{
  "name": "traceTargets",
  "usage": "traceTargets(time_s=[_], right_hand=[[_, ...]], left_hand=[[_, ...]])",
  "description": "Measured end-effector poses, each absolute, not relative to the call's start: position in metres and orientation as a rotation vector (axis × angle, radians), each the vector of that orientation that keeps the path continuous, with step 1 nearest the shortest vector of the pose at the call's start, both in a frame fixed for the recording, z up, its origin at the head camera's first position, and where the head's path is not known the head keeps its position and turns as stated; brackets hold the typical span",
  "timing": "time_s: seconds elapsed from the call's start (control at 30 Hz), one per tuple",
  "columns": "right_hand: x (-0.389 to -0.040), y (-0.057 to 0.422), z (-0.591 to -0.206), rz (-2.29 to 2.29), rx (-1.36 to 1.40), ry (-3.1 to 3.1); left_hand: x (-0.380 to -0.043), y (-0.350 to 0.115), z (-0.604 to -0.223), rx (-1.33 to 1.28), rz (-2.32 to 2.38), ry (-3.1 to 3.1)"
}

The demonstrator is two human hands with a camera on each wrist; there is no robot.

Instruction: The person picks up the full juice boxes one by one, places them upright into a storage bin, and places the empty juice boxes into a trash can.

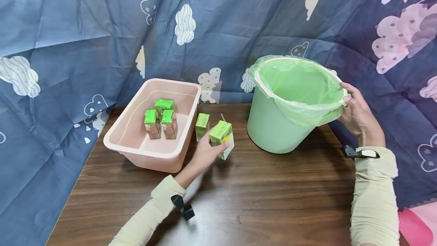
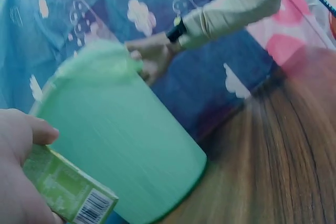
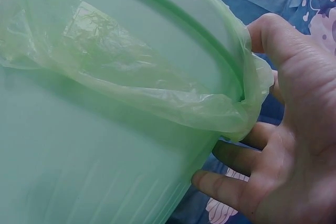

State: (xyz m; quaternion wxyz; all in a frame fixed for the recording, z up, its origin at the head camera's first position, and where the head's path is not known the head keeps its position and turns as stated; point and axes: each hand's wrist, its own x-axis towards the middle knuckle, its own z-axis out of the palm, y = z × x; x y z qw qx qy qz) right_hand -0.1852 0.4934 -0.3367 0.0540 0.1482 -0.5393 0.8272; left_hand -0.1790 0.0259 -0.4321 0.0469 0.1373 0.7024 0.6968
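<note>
My left hand grips a green-topped juice box with a straw, fingers and thumb around its sides. The left wrist view shows a barcode on that juice box. Just behind the hand, a second juice box stands beside the pink tub. To the right is a pale green bucket, lined with a thin green plastic bag folded over its rim. My right hand holds the bucket's right rim through the bag, thumb on top and fingers below, as the right wrist view shows.
A pink tub at the left of the wooden table holds three juice boxes with green tops. A dark blue cloth with cloud prints hangs behind the table. Something pink shows at the lower right.
</note>
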Motion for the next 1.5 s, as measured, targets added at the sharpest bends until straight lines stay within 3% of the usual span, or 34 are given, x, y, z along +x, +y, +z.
traceTargets(time_s=[0.3, 0.6, 0.97, 1.5], right_hand=[[-0.184, 0.494, -0.338, 2.5, 0.483, -1.642], [-0.186, 0.495, -0.338, 2.485, 0.464, -1.68], [-0.184, 0.495, -0.336, 2.477, 0.415, -1.696], [-0.184, 0.493, -0.336, 2.511, 0.419, -1.651]], left_hand=[[-0.157, -0.012, -0.383, 0.597, 1.959, 1.976], [-0.163, -0.028, -0.342, 0.793, 1.807, 2.056], [-0.193, -0.009, -0.303, 1.063, 1.725, 2.085], [-0.247, 0.052, -0.256, 1.053, 1.888, 2.106]])
